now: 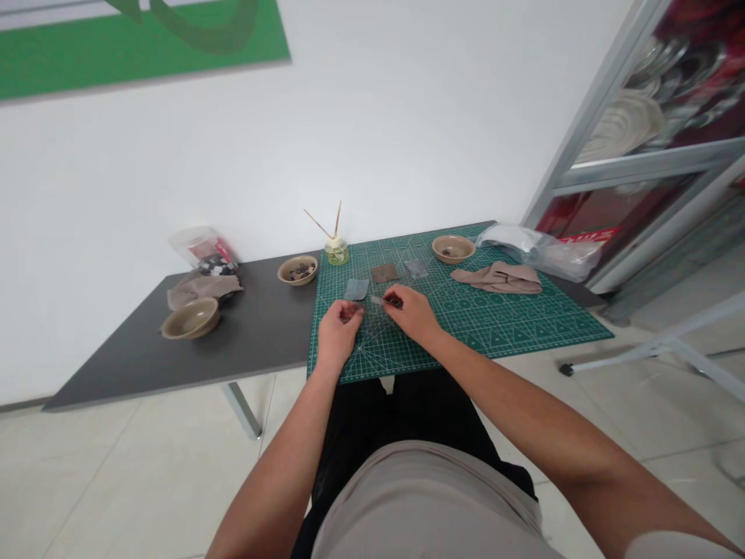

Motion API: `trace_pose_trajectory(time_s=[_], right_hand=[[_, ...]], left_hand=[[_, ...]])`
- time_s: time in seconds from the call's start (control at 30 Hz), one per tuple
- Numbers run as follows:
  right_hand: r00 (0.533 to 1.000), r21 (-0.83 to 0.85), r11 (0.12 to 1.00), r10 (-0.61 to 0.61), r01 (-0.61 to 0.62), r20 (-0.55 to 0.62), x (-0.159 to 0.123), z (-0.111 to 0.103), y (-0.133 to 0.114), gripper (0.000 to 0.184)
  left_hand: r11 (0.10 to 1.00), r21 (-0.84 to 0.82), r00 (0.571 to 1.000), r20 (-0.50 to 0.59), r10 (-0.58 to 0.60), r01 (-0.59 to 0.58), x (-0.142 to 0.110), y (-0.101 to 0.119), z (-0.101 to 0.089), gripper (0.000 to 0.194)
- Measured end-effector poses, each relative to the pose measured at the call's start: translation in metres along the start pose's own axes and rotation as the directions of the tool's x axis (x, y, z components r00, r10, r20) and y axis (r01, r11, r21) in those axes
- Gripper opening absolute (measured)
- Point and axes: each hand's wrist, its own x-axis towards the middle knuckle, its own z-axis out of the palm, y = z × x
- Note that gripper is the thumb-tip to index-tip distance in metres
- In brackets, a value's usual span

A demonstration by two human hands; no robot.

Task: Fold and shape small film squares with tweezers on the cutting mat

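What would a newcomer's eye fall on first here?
Probably the large green gridded cutting mat covering the right part of the dark grey table, with the bare left hand and bare right hand close together over its left half. Next, likely the bright green panel high on the white wall, upper left, then the small yellow-green bottle with two thin sticks at the mat's far left corner.

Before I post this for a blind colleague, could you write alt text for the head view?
A person's left hand and right hand pinch small items, too blurred to identify, over a green cutting mat. Beyond them lie three small flat pieces; around sit tan bowls, brown cloths and a bottle with two sticks.
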Motion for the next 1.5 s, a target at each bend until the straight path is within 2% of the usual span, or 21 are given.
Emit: trace_pose_trajectory(time_s=[0.1,0.2,0.3,0.43,0.7,0.83,0.93,1.03,1.27,1.5], right_hand=[[1.0,0.001,1.0,-0.001,0.001,0.002,0.002,-0.001,-0.002,0.003],[0.998,-0.003,0.998,-0.058,0.058,-0.037,0.003,0.0,-0.005,0.012],[0.988,-0.068,0.986,-0.15,0.152,0.031,0.002,0.004,-0.006,0.026],[0.969,-0.14,0.96,-0.228,0.241,0.1,-0.002,0.012,-0.005,0.033],[0.909,-0.238,0.885,-0.35,0.399,0.224,-0.009,0.011,-0.011,0.047],[0.906,-0.244,0.881,-0.35,0.405,0.238,-0.008,0.012,-0.012,0.049],[0.923,-0.263,0.895,-0.303,0.361,0.236,-0.008,0.012,-0.011,0.05],[0.936,-0.286,0.901,-0.265,0.326,0.23,-0.008,0.011,-0.012,0.05],[0.913,-0.278,0.88,-0.321,0.385,0.25,-0.011,0.011,-0.015,0.049],[0.939,-0.291,0.9,-0.271,0.326,0.213,-0.011,0.011,-0.014,0.049]], left_hand=[[0.995,0.099,0.998,0.053,0.013,-0.018,0.005,0.006,0.0,0.01],[0.993,0.118,0.999,0.052,0.006,-0.012,0.011,0.007,0.003,0.01],[0.999,0.054,0.998,0.065,0.005,-0.008,0.013,0.003,0.007,0.009],[0.999,0.025,0.997,0.072,0.019,-0.021,0.011,-0.003,0.009,0.008],[0.998,0.047,0.999,-0.01,0.049,-0.049,0.009,0.0,0.007,0.018],[1.0,0.013,1.0,-0.011,0.02,-0.02,0.011,-0.001,0.005,0.021],[0.998,-0.061,0.999,-0.033,-0.032,0.03,0.011,-0.003,0.005,0.015],[0.994,-0.108,0.999,-0.031,-0.038,0.035,0.01,-0.004,0.006,0.017],[0.996,0.082,0.998,-0.045,0.038,-0.035,0.006,0.003,0.004,0.019],[1.0,0.015,0.999,-0.043,0.02,-0.019,0.005,0.001,0.005,0.012]])
